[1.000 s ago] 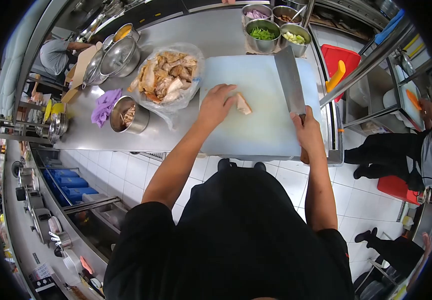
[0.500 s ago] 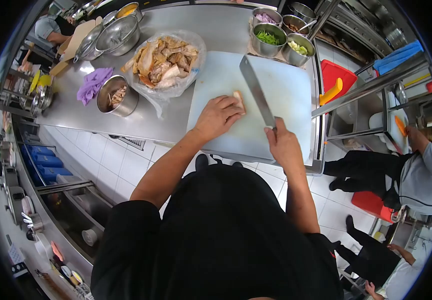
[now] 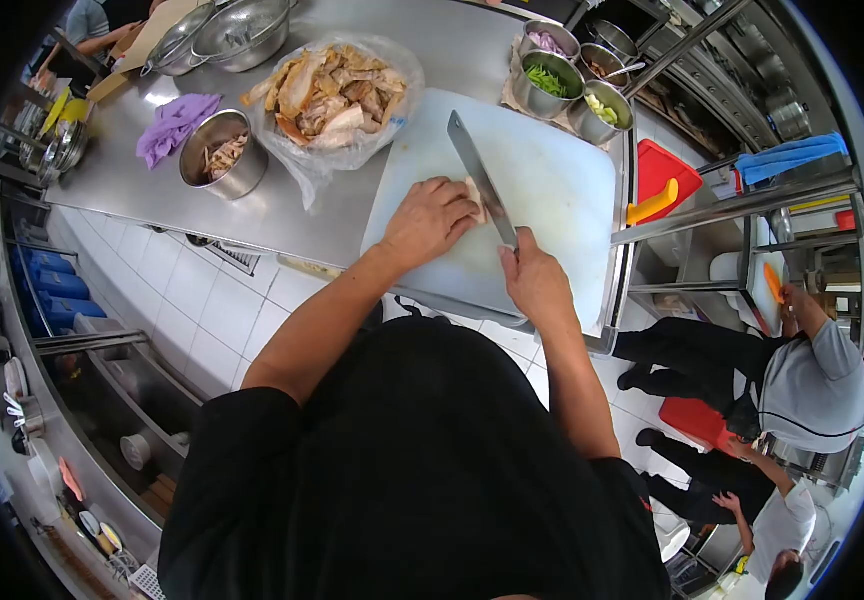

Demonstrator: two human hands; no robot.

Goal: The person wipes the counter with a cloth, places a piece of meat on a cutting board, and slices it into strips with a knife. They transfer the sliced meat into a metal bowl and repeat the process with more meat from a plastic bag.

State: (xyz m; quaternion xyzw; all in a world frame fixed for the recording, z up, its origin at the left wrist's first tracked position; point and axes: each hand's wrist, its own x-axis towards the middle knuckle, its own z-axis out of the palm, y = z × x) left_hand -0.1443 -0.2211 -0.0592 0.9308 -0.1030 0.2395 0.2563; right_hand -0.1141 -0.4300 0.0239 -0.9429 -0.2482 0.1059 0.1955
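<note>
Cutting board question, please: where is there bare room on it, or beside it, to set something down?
The cutting board is bare right of the cleaver, up to the metal bowls. The steel counter is free below the purple cloth. It is crowded where the left hand pins the meat piece, and around the bagged meat.

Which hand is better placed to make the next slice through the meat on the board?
Right. The right hand grips the cleaver, blade beside the piece of meat. The left hand lies on the meat, pinning it to the cutting board.
</note>
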